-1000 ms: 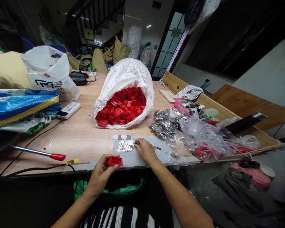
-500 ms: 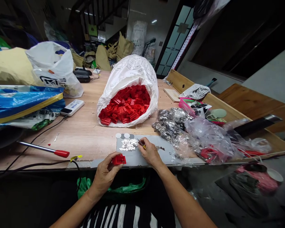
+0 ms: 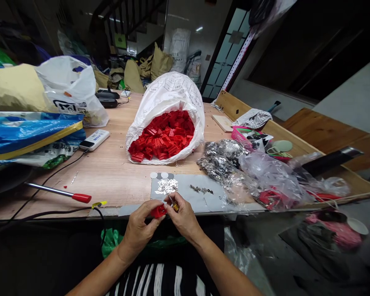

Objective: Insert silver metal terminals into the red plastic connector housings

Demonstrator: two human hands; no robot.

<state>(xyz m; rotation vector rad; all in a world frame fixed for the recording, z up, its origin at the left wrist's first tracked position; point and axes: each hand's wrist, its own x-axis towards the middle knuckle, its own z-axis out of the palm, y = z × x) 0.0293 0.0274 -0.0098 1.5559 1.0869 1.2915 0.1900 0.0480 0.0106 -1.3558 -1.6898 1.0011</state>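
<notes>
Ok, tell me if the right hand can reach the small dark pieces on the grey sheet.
Likely yes: the right hand is near the dark pieces and nothing seems to stand between them, though it holds a yellow-handled tool.

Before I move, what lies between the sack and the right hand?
The head view shows, from sack to right hand: some table, a row of circles and the bright pile on the grey mat, then the tip of the tool.

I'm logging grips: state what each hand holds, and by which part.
Left hand: a red part, around its left end. Right hand: a thin tool, by its yellow handle.
</notes>
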